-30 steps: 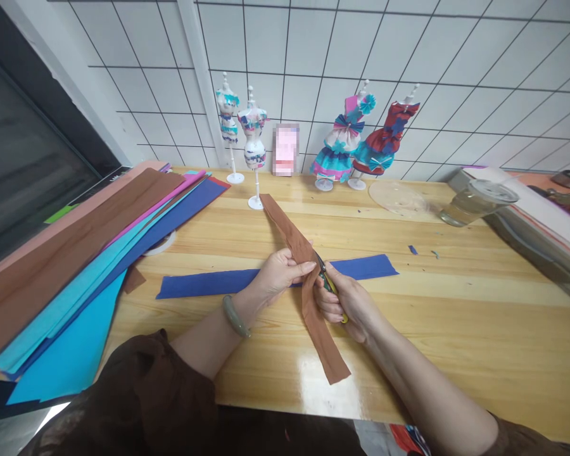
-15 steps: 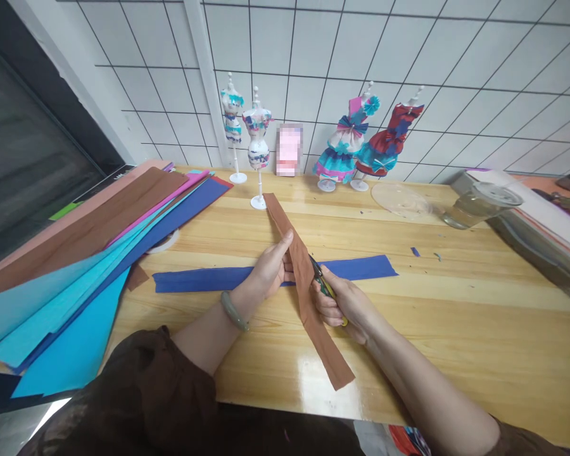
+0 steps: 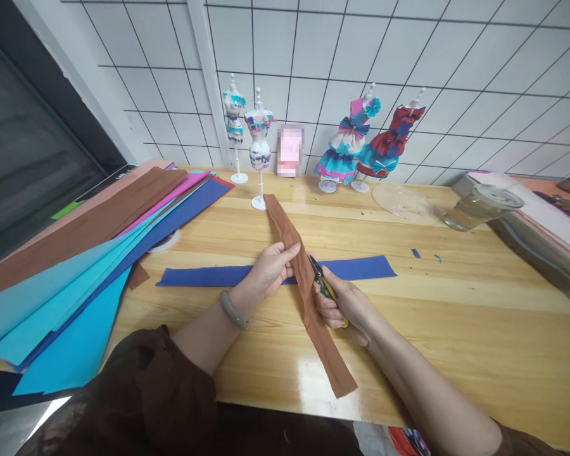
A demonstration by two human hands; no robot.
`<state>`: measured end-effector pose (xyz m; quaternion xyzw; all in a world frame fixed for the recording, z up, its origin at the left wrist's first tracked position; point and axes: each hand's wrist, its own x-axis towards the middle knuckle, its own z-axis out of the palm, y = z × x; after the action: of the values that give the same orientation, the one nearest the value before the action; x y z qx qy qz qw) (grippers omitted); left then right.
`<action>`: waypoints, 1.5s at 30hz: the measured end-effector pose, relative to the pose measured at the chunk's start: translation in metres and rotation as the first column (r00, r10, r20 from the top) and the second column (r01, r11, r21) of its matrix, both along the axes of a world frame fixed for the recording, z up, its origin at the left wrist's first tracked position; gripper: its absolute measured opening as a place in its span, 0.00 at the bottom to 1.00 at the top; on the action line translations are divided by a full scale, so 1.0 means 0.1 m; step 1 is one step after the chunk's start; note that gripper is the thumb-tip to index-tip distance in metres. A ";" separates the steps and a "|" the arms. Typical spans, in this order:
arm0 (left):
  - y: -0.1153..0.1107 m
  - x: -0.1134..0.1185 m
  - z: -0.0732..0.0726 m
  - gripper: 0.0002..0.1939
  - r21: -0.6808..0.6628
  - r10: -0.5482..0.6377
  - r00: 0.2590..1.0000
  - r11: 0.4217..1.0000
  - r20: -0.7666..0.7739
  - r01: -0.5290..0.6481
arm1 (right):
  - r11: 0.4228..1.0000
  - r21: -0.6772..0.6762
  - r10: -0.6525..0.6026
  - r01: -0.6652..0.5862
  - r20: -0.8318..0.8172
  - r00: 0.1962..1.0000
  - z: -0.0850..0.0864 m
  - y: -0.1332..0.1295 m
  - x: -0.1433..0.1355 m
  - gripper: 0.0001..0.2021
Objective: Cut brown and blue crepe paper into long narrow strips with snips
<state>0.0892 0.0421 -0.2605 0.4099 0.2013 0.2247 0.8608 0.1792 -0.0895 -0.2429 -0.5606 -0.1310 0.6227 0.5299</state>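
My left hand [image 3: 272, 269] pinches the middle of a long brown crepe paper strip [image 3: 327, 347], thumb on top and fingers beneath. The strip runs slantwise from near a small mannequin's base down toward the table's front edge. In my right hand [image 3: 344, 297] is a pair of scissors [image 3: 319, 273] with dark blades and green-yellow handles; their tips are at the strip's right edge. I cannot tell whether the blades touch the paper. Under both hands a blue crepe paper strip [image 3: 204, 276] lies crosswise on the wooden table, its middle partly covered.
Coloured paper sheets [image 3: 95, 253] pile up at the left, over a white tape roll [image 3: 167, 242]. Two bare mini mannequins [image 3: 259, 152] and two dressed ones, one in a red-blue dress [image 3: 390, 142], stand along the tiled wall. A clear cup [image 3: 479, 208] and blue scraps [image 3: 416, 253] are at right.
My left thumb has moved slightly right and down along the brown strip, farther over it. The strip's lower end has shifted a little downward. My right hand and scissors stay almost in place.
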 end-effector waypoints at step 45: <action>-0.33 0.00 0.05 0.22 0.045 -0.157 0.942 0.983 -0.298 0.178 | 0.892 0.257 -0.452 0.372 0.472 0.757 -0.08 0.13 0.40 0.30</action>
<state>0.0889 0.0091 -0.2558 0.4847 0.2828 0.0946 0.8223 0.2190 -0.0762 -0.2512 -0.6816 -0.1877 0.3044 0.6384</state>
